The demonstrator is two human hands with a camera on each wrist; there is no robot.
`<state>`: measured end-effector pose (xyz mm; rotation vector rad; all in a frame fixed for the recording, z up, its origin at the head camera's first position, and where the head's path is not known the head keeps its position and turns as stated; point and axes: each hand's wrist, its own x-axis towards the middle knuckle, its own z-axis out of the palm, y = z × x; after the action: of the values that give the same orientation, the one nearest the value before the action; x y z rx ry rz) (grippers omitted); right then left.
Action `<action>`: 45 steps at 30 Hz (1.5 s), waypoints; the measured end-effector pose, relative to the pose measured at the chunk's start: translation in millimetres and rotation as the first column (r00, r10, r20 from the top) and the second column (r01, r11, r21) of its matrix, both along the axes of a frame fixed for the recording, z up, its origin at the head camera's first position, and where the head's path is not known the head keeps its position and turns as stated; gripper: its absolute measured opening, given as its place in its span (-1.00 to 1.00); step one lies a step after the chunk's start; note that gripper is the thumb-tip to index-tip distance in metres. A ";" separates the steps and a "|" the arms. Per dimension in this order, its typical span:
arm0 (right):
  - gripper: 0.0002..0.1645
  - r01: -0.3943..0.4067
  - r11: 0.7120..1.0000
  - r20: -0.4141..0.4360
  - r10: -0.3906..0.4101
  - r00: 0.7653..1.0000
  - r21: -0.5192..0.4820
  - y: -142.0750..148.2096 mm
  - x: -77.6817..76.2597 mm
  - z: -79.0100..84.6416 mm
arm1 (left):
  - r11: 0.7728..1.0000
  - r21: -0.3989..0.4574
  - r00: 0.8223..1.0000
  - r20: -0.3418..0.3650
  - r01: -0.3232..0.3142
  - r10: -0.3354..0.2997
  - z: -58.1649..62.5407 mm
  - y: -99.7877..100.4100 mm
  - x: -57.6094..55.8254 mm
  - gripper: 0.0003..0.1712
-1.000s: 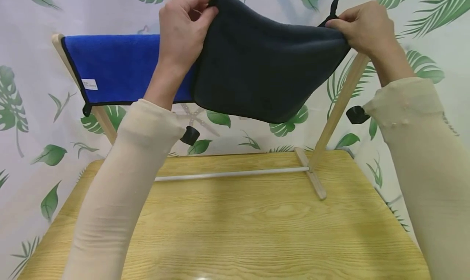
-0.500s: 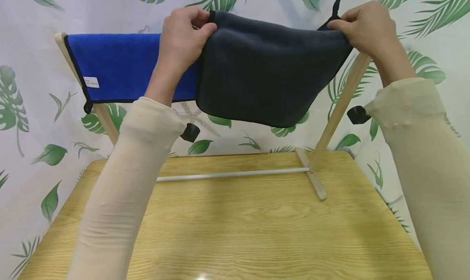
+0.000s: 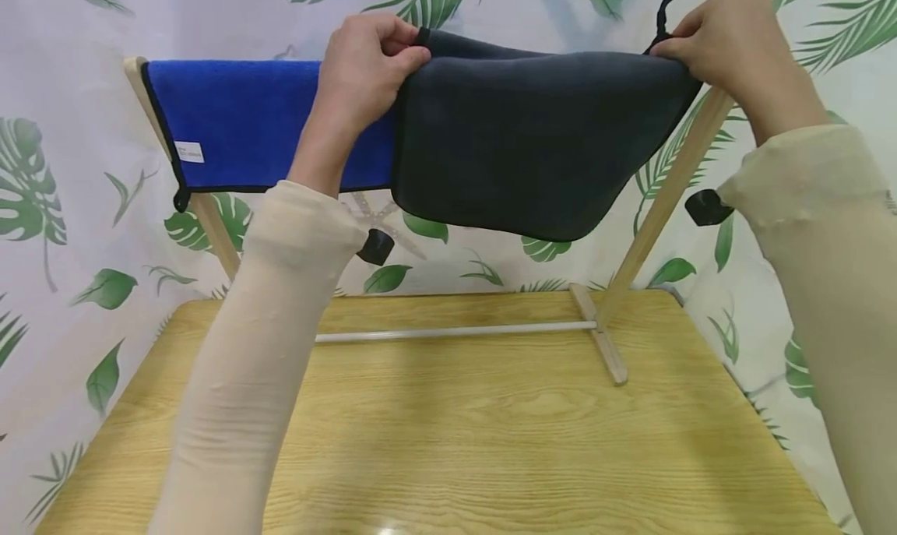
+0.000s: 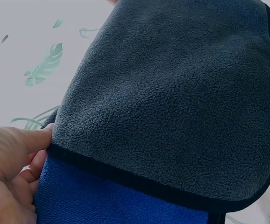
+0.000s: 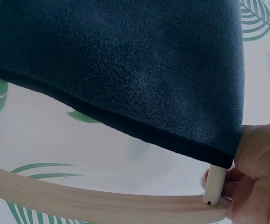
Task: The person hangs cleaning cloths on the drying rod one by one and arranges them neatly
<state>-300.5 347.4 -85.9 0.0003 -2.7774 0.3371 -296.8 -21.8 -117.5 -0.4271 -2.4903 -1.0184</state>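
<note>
A dark grey towel (image 3: 539, 146) with black edging hangs folded over the top bar of a wooden drying rack (image 3: 669, 188). My left hand (image 3: 367, 72) pinches its upper left edge at the fold, beside a blue towel (image 3: 241, 122) on the same bar. With thumb and fingers, my right hand (image 3: 736, 40) grips the fold's right end, where a black loop (image 3: 662, 13) sticks up. In the right wrist view, the white bar's end (image 5: 214, 184) shows below the towel's edge, with right-hand fingers behind it. Most of the bar is hidden under the cloth.
The rack's foot (image 3: 600, 336) stands on a wooden table (image 3: 490, 441), and a white lower rod (image 3: 455, 332) runs across to the left. A leaf-patterned backdrop (image 3: 483, 255) hangs behind. The blue towel bears a white label (image 3: 189, 152).
My left hand has come down, lowering the grey towel's left edge toward the bar. Its back flap now shows behind the fold. The right hand still holds its end, shifted slightly right in view.
</note>
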 end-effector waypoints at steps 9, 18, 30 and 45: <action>-0.35 0.111 0.994 -0.137 -0.109 0.984 0.008 -0.5 4.8 -3.7 | 1.000 -0.005 0.999 0.009 -0.030 0.030 0.3 4.7 -0.4 -0.59; -0.19 -0.057 0.998 -0.139 0.057 0.989 0.003 11.6 19.3 -11.3 | 0.998 -0.007 0.998 0.010 -0.056 0.056 -0.3 8.2 -1.9 -0.58; -0.48 -0.154 0.987 -0.007 0.154 0.988 0.052 21.3 31.2 -5.1 | 0.999 -0.022 0.999 0.016 -0.044 0.045 0.1 6.3 -1.2 -0.59; -0.42 0.031 0.996 -0.091 -0.038 0.995 -0.079 14.0 27.6 -9.0 | 0.995 -0.094 0.999 0.035 -0.028 0.032 2.0 6.6 2.1 -0.56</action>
<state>-272.9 361.4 -94.9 -0.0499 -2.6677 0.4249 -294.7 -15.1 -115.5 -0.4014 -2.5770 -0.9086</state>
